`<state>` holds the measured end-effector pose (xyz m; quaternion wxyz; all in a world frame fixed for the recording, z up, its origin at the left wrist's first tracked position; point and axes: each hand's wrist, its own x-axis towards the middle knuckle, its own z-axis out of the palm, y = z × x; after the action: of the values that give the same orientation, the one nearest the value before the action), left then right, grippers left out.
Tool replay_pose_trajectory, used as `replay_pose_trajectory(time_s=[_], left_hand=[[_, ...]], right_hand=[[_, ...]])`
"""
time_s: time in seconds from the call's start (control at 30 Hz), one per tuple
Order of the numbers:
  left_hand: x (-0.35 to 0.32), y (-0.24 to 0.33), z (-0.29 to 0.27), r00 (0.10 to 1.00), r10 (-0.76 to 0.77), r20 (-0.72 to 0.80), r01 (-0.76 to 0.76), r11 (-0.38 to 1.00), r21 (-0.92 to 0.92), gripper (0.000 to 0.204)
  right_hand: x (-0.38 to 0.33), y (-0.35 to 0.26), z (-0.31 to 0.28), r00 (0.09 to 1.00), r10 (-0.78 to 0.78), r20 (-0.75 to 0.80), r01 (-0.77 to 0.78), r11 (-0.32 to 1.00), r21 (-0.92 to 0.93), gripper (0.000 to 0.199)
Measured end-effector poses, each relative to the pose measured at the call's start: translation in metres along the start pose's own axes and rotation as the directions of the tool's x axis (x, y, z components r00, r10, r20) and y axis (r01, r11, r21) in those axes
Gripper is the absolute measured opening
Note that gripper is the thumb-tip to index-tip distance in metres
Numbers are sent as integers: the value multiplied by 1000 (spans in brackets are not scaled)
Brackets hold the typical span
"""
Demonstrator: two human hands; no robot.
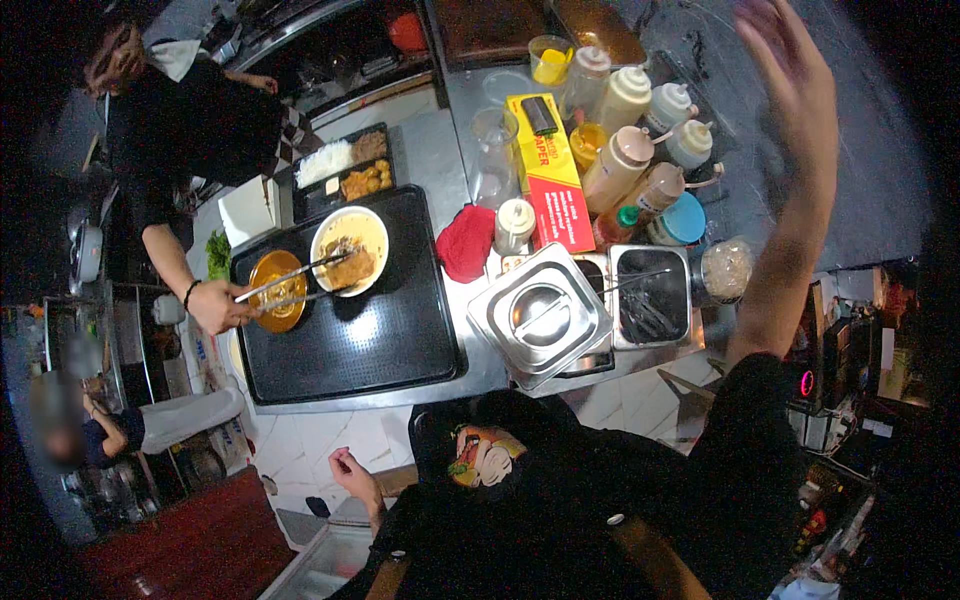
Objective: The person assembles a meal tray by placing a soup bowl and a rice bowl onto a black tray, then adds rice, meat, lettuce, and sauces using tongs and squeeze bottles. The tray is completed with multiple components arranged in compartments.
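Observation:
My left hand [357,478] hangs beside my body, below the counter's near edge. Its fingers are loosely curled together with nothing visible in them. My raised right hand [778,45] is at the top right, past the squeeze bottles [618,165]. Its fingers are blurred and partly cut off by the picture's edge, so what they hold, if anything, is hidden. Across the counter, a co-worker's hand [222,305] grips metal tongs [290,282]. The tongs reach over an orange bowl [264,313] into a white bowl [373,233] with browned food inside.
Both bowls stand on a black tray [400,345]. A lidded steel pan [540,350] and an open steel container of dark utensils [648,300] stand near me. Further off are a red cloth [465,243], a yellow-red paper box [562,215] and a meal tray with rice [324,163].

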<state>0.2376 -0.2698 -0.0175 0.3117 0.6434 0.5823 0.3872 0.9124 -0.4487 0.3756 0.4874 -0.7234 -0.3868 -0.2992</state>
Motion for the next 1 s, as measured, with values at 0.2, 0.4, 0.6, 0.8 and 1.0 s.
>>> replay_pose_trajectory(time_s=[0.2,0.4,0.6,0.8,1.0], left_hand=[[27,95,64,979,187,79,-163,957,-241,6],[11,170,98,831,404,383,-305,906,-293,18],[5,193,98,778,479,407,-369,872,-321,21],[7,189,107,829,448,334,-336,877,-343,24],[7,172,115,793,553,255,-469,822,-323,27]], right_hand=[[-147,-45,-77,952,297,69,-305,926,224,33],[-260,-24,-87,800,595,78,-595,772,221,7],[-264,-26,-70,758,648,82,-645,723,248,15],[-253,-28,-58,820,557,135,-573,789,222,14],[-259,-28,-51,830,545,121,-553,773,311,13]])
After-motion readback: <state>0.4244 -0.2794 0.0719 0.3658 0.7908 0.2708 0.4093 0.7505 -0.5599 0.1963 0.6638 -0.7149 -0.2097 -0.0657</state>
